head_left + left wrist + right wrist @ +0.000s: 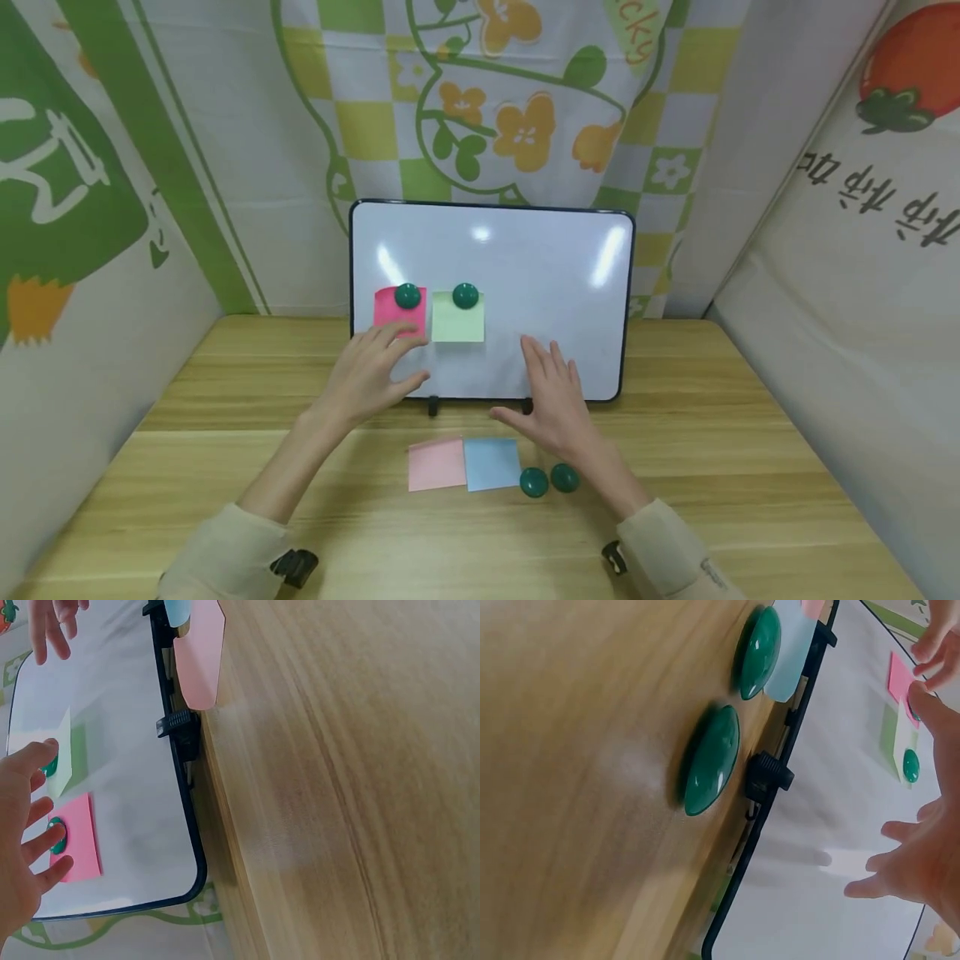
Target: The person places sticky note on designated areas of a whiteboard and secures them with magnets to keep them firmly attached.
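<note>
A small whiteboard (555, 267) stands upright on the table. On it, one green round magnet (407, 296) sits on a hot-pink sticky note (386, 307), and another green magnet (465, 296) sits on a pale green sticky note (457, 323). My left hand (367, 371) hovers before the pink note, fingers spread and holding nothing; it partly covers that note's lower edge in the head view. In front of the board's lower right part is my right hand (551, 400), its fingers extended and thumb apart, also holding nothing.
A light pink sticky note (437, 464) and a blue sticky note (492, 464) lie side by side on the wooden table (750, 500). To their right rest two green magnets (534, 482). Black clip feet (432, 406) support the board. Printed curtains (375, 125) hang behind.
</note>
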The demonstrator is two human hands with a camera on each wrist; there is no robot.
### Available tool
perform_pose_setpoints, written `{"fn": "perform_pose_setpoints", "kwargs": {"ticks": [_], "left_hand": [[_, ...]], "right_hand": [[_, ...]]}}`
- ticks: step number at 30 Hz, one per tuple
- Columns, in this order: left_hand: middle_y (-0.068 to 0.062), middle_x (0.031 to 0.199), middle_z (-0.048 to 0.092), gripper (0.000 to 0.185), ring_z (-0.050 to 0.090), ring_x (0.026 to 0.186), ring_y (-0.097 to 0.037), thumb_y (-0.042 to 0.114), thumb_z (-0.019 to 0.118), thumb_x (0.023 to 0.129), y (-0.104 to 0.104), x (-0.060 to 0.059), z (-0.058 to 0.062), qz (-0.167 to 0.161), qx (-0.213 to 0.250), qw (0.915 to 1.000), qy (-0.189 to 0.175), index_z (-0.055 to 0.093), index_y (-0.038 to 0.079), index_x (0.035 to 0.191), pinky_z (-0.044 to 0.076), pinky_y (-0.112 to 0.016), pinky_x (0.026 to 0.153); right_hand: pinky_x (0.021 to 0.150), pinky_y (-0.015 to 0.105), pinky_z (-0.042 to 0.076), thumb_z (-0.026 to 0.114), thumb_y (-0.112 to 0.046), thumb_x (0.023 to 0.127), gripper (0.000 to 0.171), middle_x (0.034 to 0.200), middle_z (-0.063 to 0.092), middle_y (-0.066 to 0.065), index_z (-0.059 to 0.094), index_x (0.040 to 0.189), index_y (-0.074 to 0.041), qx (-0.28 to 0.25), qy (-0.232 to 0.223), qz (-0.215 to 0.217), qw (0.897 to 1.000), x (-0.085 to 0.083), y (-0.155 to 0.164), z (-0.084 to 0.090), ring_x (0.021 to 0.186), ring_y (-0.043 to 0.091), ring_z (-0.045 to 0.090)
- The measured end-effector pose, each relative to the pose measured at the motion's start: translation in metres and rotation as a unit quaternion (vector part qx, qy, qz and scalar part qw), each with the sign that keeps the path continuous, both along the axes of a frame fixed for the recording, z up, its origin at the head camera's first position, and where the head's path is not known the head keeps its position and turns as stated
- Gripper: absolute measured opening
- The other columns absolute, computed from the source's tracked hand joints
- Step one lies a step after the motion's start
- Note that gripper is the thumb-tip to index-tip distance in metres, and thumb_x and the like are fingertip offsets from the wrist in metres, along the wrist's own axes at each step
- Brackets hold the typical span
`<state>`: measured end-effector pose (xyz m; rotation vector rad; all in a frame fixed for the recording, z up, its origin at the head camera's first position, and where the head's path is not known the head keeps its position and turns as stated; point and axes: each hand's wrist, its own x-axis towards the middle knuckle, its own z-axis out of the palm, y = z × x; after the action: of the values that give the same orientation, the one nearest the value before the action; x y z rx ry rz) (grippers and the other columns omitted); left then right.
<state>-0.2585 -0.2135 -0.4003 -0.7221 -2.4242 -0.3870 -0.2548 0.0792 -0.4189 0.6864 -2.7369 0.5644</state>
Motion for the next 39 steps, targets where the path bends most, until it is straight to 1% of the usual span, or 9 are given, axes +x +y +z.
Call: {"fn": "perform_pose_setpoints", "kwargs": {"ticks": [3, 8, 12, 15, 18, 26, 31, 39], "left_hand": [[-0.01, 0.123, 0.065, 0.041, 0.062, 0.108, -0.03, 0.034, 0.079, 0.084, 0.001, 0.002, 0.0, -0.003, -0.001, 1.0, -0.007, 0.069, 0.012, 0.117, 0.051, -0.05, 0.092], [-0.006, 0.117, 0.068, 0.035, 0.063, 0.105, -0.026, 0.033, 0.078, 0.085, 0.002, 0.004, -0.003, 0.001, -0.009, 0.9992, -0.038, 0.072, 0.013, 0.112, 0.053, -0.045, 0.088], [-0.005, 0.115, 0.069, 0.032, 0.064, 0.106, -0.024, 0.034, 0.077, 0.086, 0.002, 0.005, -0.004, 0.003, -0.019, 0.9979, -0.061, 0.073, 0.013, 0.11, 0.054, -0.043, 0.086], [-0.003, 0.112, 0.07, 0.03, 0.065, 0.103, -0.023, 0.033, 0.077, 0.086, 0.003, 0.006, -0.006, 0.003, -0.019, 0.9973, -0.071, 0.074, 0.013, 0.108, 0.054, -0.042, 0.083], [-0.002, 0.11, 0.07, 0.029, 0.066, 0.1, -0.023, 0.033, 0.077, 0.086, 0.003, 0.007, -0.009, 0.0, -0.017, 0.9967, -0.079, 0.074, 0.013, 0.107, 0.054, -0.042, 0.082], [0.0, 0.11, 0.07, 0.028, 0.064, 0.099, -0.022, 0.034, 0.076, 0.087, 0.003, 0.011, -0.013, 0.009, -0.032, 0.9932, -0.111, 0.074, 0.015, 0.107, 0.054, -0.04, 0.084], [0.0, 0.111, 0.069, 0.031, 0.063, 0.098, -0.021, 0.037, 0.075, 0.087, 0.006, 0.015, -0.014, 0.009, -0.046, 0.9905, -0.129, 0.074, 0.016, 0.109, 0.054, -0.04, 0.083], [-0.001, 0.114, 0.069, 0.033, 0.063, 0.101, -0.023, 0.038, 0.077, 0.085, 0.009, 0.02, -0.019, 0.016, -0.064, 0.9868, -0.148, 0.073, 0.016, 0.109, 0.054, -0.043, 0.085]], "right_hand": [[0.116, 0.07, 0.017, 0.075, -0.062, 0.078, 0.112, 0.162, 0.027, 0.015, 0.016, 0.159, -0.01, -0.007, -0.018, -0.003, 1.0, 0.004, 0.003, 0.0, 0.151, 0.044, 0.016], [0.116, 0.07, 0.014, 0.076, -0.058, 0.079, 0.108, 0.163, 0.025, 0.017, 0.02, 0.159, -0.011, -0.017, -0.052, 0.002, 0.999, 0.013, 0.01, -0.003, 0.151, 0.045, 0.015], [0.114, 0.072, 0.016, 0.077, -0.057, 0.078, 0.104, 0.163, 0.025, 0.016, 0.025, 0.157, -0.012, -0.019, -0.055, 0.002, 0.998, 0.019, 0.015, -0.009, 0.15, 0.046, 0.016], [0.113, 0.074, 0.017, 0.078, -0.056, 0.077, 0.103, 0.162, 0.026, 0.017, 0.029, 0.156, -0.013, -0.02, -0.059, 0.0, 0.998, 0.022, 0.017, -0.013, 0.149, 0.047, 0.017], [0.112, 0.074, 0.017, 0.078, -0.057, 0.077, 0.102, 0.162, 0.027, 0.017, 0.031, 0.155, -0.012, -0.02, -0.065, -0.001, 0.998, 0.026, 0.019, -0.015, 0.149, 0.048, 0.018], [0.112, 0.074, 0.018, 0.08, -0.054, 0.076, 0.099, 0.16, 0.03, 0.017, 0.035, 0.154, -0.013, -0.029, -0.073, -0.006, 0.997, 0.035, 0.023, -0.017, 0.149, 0.047, 0.02], [0.111, 0.075, 0.021, 0.082, -0.052, 0.074, 0.096, 0.159, 0.033, 0.018, 0.04, 0.151, -0.012, -0.015, -0.077, -0.018, 0.997, 0.039, 0.026, -0.017, 0.147, 0.049, 0.023], [0.111, 0.074, 0.022, 0.083, -0.049, 0.074, 0.092, 0.158, 0.035, 0.017, 0.044, 0.149, -0.012, -0.01, -0.109, -0.02, 0.994, 0.047, 0.029, -0.015, 0.148, 0.048, 0.023]]}}
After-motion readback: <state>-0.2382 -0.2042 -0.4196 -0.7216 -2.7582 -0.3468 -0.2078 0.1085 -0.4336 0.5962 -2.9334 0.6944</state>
